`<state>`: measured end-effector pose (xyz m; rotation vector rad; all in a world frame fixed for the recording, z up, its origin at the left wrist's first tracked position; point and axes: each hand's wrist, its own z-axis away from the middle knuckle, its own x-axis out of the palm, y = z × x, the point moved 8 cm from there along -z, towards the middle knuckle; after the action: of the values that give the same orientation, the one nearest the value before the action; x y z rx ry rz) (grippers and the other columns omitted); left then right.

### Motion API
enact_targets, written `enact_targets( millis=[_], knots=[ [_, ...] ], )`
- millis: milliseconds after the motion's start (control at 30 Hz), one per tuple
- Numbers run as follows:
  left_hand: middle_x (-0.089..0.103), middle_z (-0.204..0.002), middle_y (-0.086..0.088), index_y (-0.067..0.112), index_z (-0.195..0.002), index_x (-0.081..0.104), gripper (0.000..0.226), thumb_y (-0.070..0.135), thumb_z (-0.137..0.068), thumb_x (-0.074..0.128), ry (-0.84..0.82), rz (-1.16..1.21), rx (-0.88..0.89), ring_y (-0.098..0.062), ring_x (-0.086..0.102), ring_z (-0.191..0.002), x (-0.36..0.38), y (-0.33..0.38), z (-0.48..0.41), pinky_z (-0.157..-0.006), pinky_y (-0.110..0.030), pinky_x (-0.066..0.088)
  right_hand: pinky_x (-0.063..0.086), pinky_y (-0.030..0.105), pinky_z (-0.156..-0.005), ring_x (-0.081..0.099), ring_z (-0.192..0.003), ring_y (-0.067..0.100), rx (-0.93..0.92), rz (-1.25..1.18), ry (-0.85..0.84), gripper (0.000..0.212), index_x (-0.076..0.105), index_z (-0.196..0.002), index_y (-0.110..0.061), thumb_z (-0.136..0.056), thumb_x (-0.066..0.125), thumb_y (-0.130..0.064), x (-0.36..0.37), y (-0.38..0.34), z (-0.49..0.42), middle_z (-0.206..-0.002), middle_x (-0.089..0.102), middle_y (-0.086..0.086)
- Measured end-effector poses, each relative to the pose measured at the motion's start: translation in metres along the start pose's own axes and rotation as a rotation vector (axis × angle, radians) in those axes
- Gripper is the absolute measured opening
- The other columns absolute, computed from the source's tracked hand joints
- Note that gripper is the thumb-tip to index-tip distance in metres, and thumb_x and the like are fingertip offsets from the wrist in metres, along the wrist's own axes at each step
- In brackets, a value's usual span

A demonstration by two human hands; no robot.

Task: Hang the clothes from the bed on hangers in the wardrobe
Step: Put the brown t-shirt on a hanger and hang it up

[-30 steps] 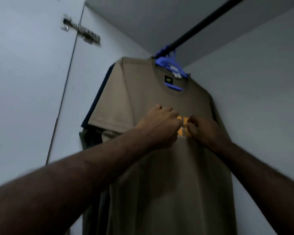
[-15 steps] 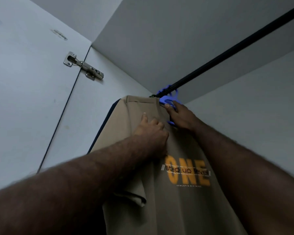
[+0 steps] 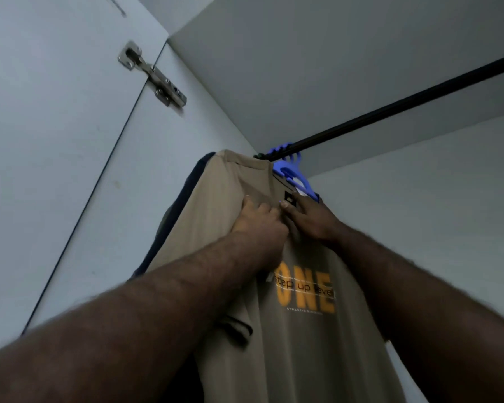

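A tan T-shirt (image 3: 303, 344) with an orange "ONE" print hangs on a blue hanger (image 3: 298, 177) from the black wardrobe rod (image 3: 390, 110). My left hand (image 3: 259, 221) rests on the shirt's upper chest just below the collar, fingers fairly straight against the cloth. Beside it, my right hand (image 3: 310, 219) is at the neck opening next to the black label, with thumb and fingers pinching the collar. The two hands touch each other. Creases run from them up to the left shoulder.
A dark navy garment (image 3: 186, 205) hangs behind the tan shirt, against the wardrobe's left wall. Several blue hanger hooks (image 3: 282, 149) bunch at the rod's left end. The open door with its metal hinge (image 3: 152, 77) stands at left. To the right, the rod is bare.
My right hand has come down from the hanger to the collar. The left hand stays on the upper chest. The view has tilted slightly further up.
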<state>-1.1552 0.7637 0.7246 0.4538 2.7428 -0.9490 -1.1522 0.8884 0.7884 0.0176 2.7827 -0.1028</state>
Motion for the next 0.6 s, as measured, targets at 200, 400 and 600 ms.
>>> enact_targets(
  millis=[200,400,600],
  knots=[
    [0.048,-0.136,-0.011,0.017,-0.13,0.052,0.043,0.041,-0.094,0.051,0.048,0.075,0.055,-0.029,0.044,-0.126,0.001,0.016,0.017,-0.112,-0.057,0.022,0.031,0.042,-0.113,0.035,-0.141,0.025,0.116,0.307,-0.211,0.072,0.029,-0.152,-0.024,-0.095,0.031,-0.068,0.009,0.029,0.067,-0.157,0.033,0.007],
    [0.053,-0.127,-0.009,0.018,-0.12,0.056,0.037,0.04,-0.091,0.05,0.101,0.212,0.108,-0.028,0.049,-0.118,-0.004,0.052,0.046,-0.102,-0.046,0.031,0.036,0.043,-0.109,0.039,-0.138,0.027,0.153,0.497,-0.367,0.071,0.021,-0.154,-0.022,-0.097,0.037,-0.061,-0.012,0.027,0.155,-0.158,0.03,0.005],
    [0.057,-0.126,-0.011,0.014,-0.121,0.057,0.044,0.044,-0.09,0.049,0.11,0.377,0.152,-0.031,0.052,-0.117,-0.02,0.108,0.099,-0.105,-0.048,0.03,0.039,0.045,-0.104,0.048,-0.128,0.03,0.258,0.639,-0.497,0.069,0.028,-0.151,-0.022,-0.097,0.029,-0.065,-0.059,0.024,0.263,-0.147,0.043,0.009]
  ],
)
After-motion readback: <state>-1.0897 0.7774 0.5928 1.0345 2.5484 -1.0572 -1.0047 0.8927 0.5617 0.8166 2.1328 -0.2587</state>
